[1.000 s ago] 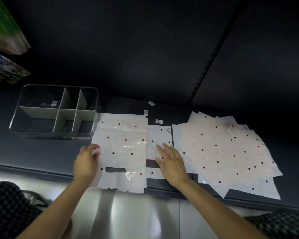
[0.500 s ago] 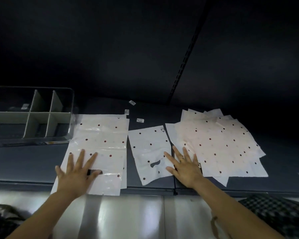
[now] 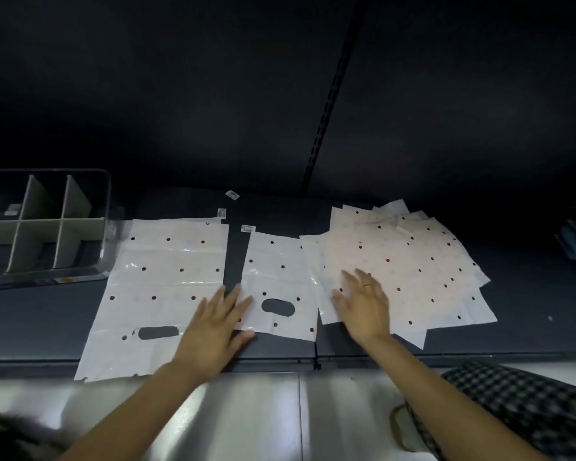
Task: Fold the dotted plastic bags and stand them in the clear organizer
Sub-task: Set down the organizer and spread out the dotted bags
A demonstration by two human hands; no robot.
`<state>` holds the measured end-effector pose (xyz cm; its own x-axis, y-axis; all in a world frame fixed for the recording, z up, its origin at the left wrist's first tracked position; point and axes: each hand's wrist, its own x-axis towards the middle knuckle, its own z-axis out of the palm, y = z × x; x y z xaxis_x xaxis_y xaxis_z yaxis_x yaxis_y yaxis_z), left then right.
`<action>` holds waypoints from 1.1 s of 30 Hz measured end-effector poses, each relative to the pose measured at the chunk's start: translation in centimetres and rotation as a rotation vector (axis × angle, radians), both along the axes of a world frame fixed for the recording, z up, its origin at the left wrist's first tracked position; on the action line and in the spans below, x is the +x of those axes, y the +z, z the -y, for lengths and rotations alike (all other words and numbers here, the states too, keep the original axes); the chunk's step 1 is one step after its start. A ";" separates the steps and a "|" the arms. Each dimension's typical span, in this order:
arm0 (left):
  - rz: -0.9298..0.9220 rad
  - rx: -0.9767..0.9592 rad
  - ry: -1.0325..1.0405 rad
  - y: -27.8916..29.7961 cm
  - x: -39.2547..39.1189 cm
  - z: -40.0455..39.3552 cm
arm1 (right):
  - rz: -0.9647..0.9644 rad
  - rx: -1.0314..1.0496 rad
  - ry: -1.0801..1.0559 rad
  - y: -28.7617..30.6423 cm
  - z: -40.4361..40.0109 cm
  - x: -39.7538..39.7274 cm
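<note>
On the shelf (image 3: pixel 30 314), left hand (image 3: pixel 213 331) and right hand (image 3: pixel 363 304) lie flat, fingers spread.

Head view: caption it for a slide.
Open hands, left and right, flatten dotted bags on a shelf beside an empty organizer.

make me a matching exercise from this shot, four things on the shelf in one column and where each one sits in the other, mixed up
Things:
1. clear organizer
2. large bag
3. small bag
4. loose pile of bags

Places:
A. under the right hand, at the right of the shelf
B. between the large bag and the pile, its near left corner touched by the left hand
C. far left, with grey dividers inside
D. just right of the organizer, its near edge hanging over the shelf front

Pairs: 1-C, 2-D, 3-B, 4-A
</note>
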<state>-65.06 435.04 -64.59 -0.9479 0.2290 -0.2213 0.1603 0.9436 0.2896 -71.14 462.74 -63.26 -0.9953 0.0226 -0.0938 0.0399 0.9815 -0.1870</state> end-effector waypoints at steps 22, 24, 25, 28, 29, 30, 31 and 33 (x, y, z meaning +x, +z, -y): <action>0.326 0.866 0.242 3.4 1.6 -6.1 | 0.098 -1.046 -0.458 2.4 4.9 0.1; 0.427 1.131 0.434 4.2 1.1 -6.6 | 0.276 -1.414 -0.509 3.5 7.3 0.6; 0.425 1.203 0.516 4.3 0.8 -6.5 | 0.334 -1.512 -0.476 3.8 8.1 0.7; 0.195 1.126 0.686 4.3 -0.3 -4.5 | 0.376 -1.458 -0.281 3.8 8.7 0.3; 0.135 1.095 0.757 4.1 -0.8 -3.4 | 0.324 -1.372 -0.249 3.6 8.1 -0.1; 0.092 1.059 0.815 3.8 -1.3 -2.1 | 0.236 -1.267 -0.254 3.2 7.1 -0.5; 0.053 1.010 0.857 3.5 -1.9 -0.6 | 0.139 -1.150 -0.286 2.7 5.7 -0.9; -0.020 0.844 0.906 2.7 -3.0 2.8 | 0.008 -0.908 -0.364 1.6 2.1 -1.6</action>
<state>-68.06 432.29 -61.94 -0.8403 -0.4470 -0.3068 -0.4415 0.2358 0.8657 -72.69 460.66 -61.65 -0.9410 0.2445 -0.2339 0.3166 0.3917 -0.8639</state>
